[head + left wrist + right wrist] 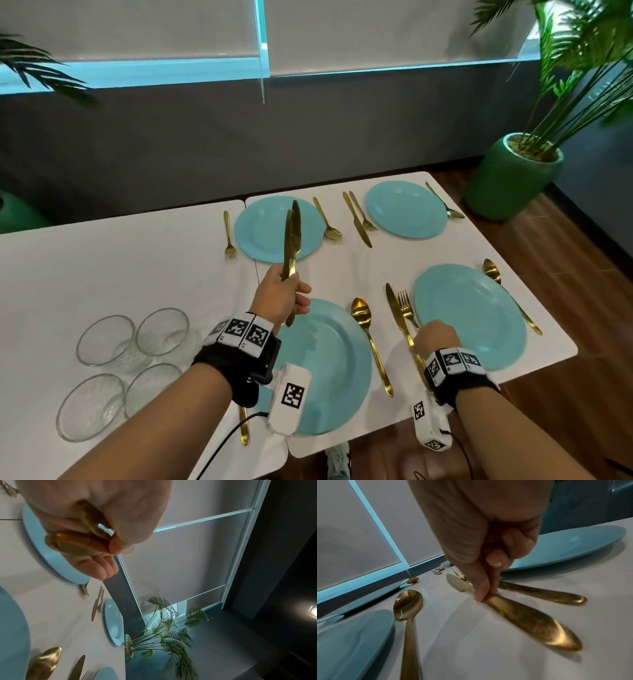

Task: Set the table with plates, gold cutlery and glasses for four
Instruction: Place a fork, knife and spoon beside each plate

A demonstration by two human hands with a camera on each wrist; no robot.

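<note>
Several teal plates lie on the white table [102, 267]. Above the near left plate [329, 370] my left hand [291, 298] grips two gold knives [293, 236] by their handles, blades upright. The left wrist view shows those handles [77, 543] under curled fingers [106, 569]. My right hand [433, 337] pinches a gold knife [397, 308] that lies on the table left of the near right plate [479, 308]. Thumb and finger [481, 588] hold it mid-length [530, 622], beside a fork [547, 595]. Several clear glasses [161, 332] stand near left.
The far left plate [260, 233] has a fork [228, 236] and spoon [327, 219] beside it. The far right plate [406, 209] has a knife, fork and spoon. A green potted palm [510, 174] stands on the floor off the table's far right corner.
</note>
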